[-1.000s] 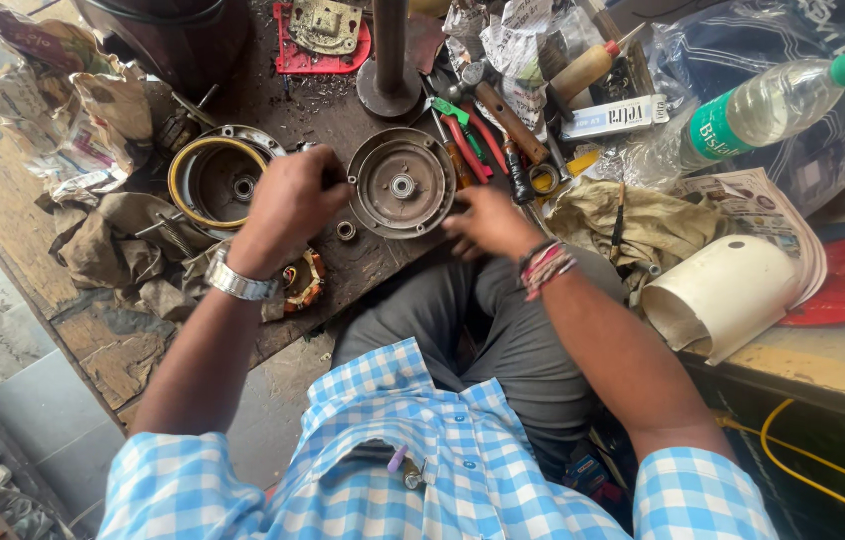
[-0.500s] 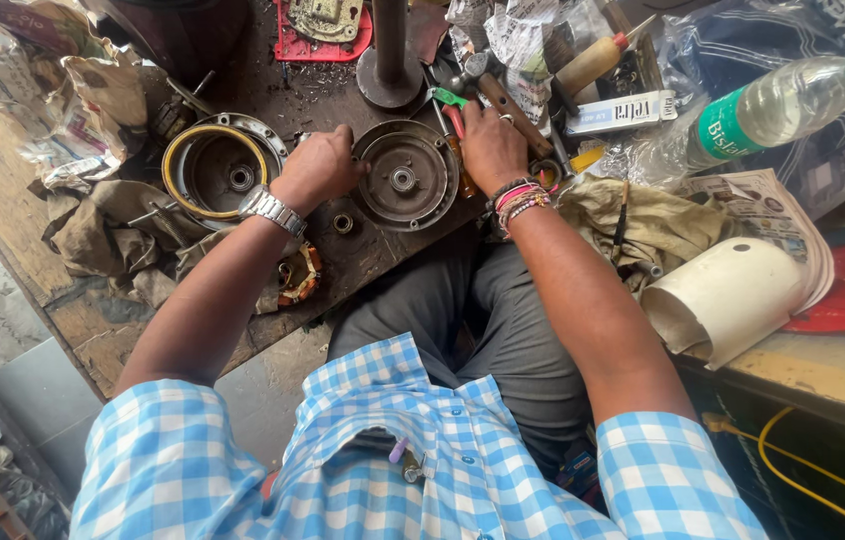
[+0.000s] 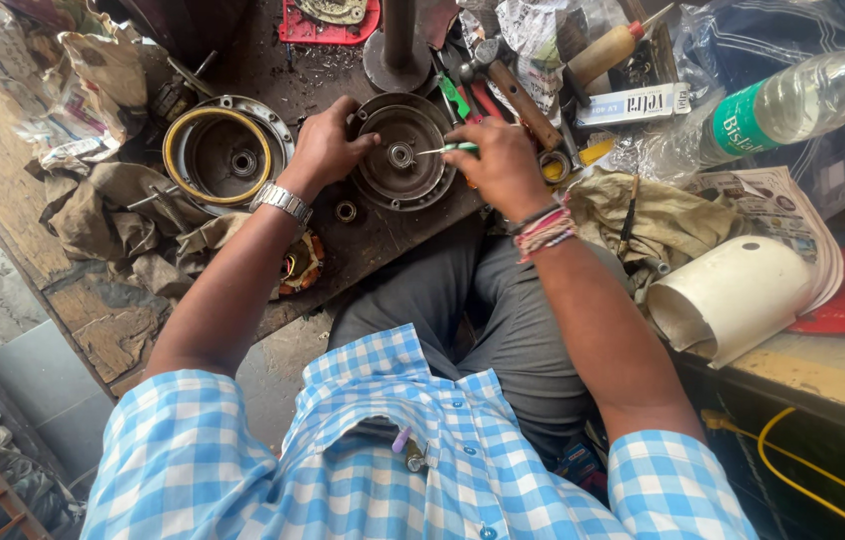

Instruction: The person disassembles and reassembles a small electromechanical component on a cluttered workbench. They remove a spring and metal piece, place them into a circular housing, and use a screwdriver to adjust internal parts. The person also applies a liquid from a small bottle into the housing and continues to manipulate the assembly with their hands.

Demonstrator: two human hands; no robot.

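Far left: crumpled rags (image 3: 93, 205) are piled on the wooden bench (image 3: 93, 330). Just right of them a round housing (image 3: 228, 155) with a yellow inner ring lies open side up. Below it, at the bench edge, a copper winding (image 3: 301, 262) is partly hidden by the left forearm.

The left hand (image 3: 323, 150), a metal watch (image 3: 281, 202) at its wrist, is laid on the left rim of a round grey cover (image 3: 401, 152); its fingers are curled over the rim, thumb reaching towards the hub. A small bearing (image 3: 347, 211) lies just below the hand, apart from the cover.

The cover sits mid-bench, directly before the person, inner face up, below a metal post base (image 3: 398, 60).

The right hand (image 3: 503, 165) is closed around a green-handled screwdriver (image 3: 448, 149); the fingers are wrapped on the handle, and the thin shaft is pointed left at the cover's centre hub. Thread bands are seen at this wrist.

Further right: a wooden-handled hammer (image 3: 518, 95), a cloth (image 3: 653, 215), a white pipe piece (image 3: 738, 300) on newspaper, and a plastic bottle (image 3: 803, 100) lying on its side.
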